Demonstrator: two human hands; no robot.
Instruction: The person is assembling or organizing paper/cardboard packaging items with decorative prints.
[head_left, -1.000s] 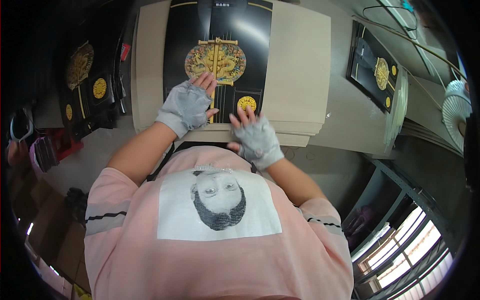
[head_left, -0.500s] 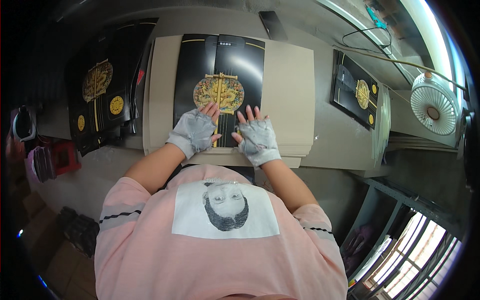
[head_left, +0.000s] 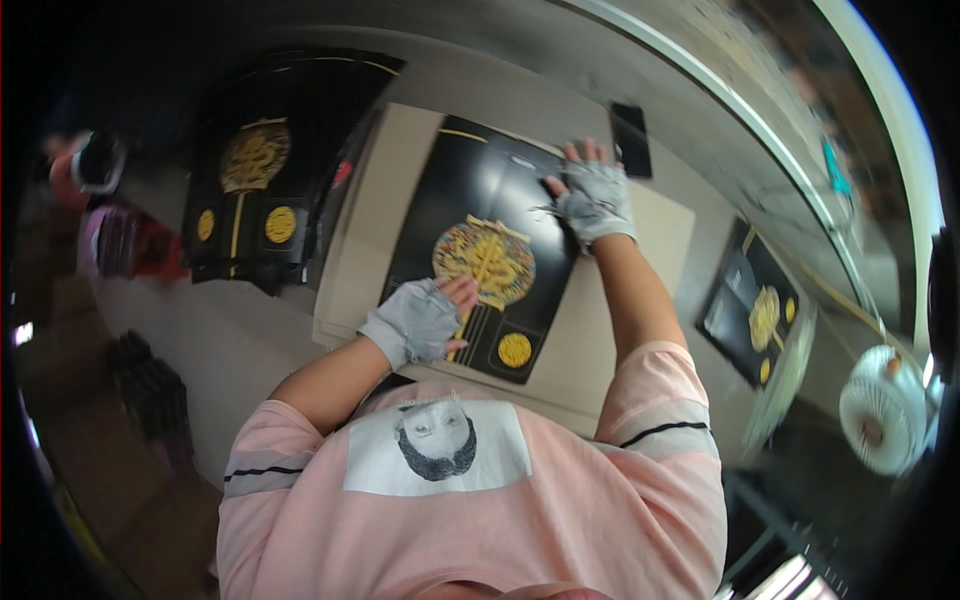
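A black printed sheet [head_left: 425, 215] with a gold dragon medallion [head_left: 490, 260] and a smaller yellow round emblem lies on a stack of beige boards [head_left: 660, 225]. My left hand [head_left: 415, 320], in a grey fingerless glove, rests on the sheet's near left part. Its fingers are stretched out over the medallion's lower edge. In a matching glove, my right hand [head_left: 595, 195] is at the sheet's far right corner with fingers spread. Whether its palm presses on the sheet or the board cannot be made out. Neither hand grasps anything.
More black printed sheets [head_left: 210, 170] are piled at the left, and another black printed piece [head_left: 750, 300] lies at the right. A dark phone [head_left: 630, 140] is beyond my right hand. At far right stands a white fan [head_left: 880, 410]. A red stool [head_left: 155, 250] is at left.
My right hand has moved from the sheet's near part up to its far right corner. My left hand remains near the medallion. The whole view has turned and shifted.
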